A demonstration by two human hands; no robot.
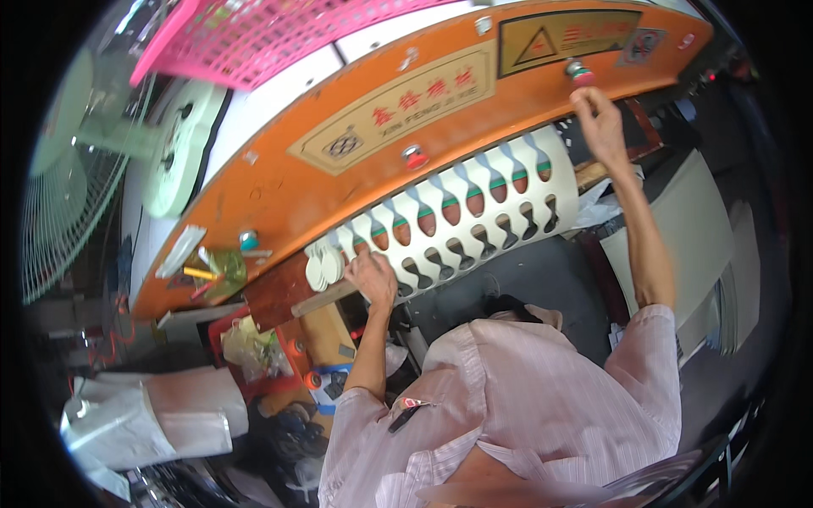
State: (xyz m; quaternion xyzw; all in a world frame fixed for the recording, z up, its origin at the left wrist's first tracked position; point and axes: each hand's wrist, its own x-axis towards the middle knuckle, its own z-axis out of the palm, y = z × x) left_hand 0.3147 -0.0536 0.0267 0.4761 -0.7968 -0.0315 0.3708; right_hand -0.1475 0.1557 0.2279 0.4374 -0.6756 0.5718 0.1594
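A white sheet (474, 212) punched with rows of curvy cut-outs lies under the orange machine front (279, 195). My left hand (373, 278) grips the sheet's left end, fingers curled over it. Just left of that hand sits a small stack of white cut pieces (323, 267). My right hand (598, 118) is raised to the machine's upper right, its fingertips touching a red round button (581, 74). A second red button (414, 157) sits in the middle of the orange panel, with no hand on it.
A pink plastic basket (254, 38) rests on top of the machine. A pale green fan (68, 186) stands at the left. White sacks (152, 415) lie at lower left. Large beige sheets (686, 237) lean at the right. A small tray of pens (212, 275) sits beside the wooden block (279, 296).
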